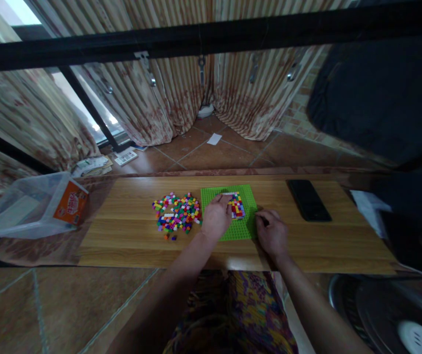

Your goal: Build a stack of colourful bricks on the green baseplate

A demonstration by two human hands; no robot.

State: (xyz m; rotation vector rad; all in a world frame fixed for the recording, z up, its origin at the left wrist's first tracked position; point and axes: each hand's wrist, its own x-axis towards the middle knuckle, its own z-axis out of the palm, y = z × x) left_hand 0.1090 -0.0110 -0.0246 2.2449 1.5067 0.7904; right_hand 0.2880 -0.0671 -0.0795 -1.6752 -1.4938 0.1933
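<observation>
A green studded baseplate [248,201] lies on the wooden board, carrying a block of small multicoloured bricks [238,206] near its middle. My left hand [217,215] is over the left part of the plate, its fingers pinched together at the left side of the brick block. Whatever is between those fingertips is too small and too covered to make out. At the plate's right edge, my right hand [272,231] is curled closed, with its fingertips on the rim. Left of the plate, a loose pile of coloured bricks [181,211] is spread over the wood.
A black phone [309,200] lies on the right of the wooden board [122,236]. To the left stands a clear plastic bin [30,206] with an orange label. A dark bar [181,39] crosses above, with hooks hanging from it before the curtains.
</observation>
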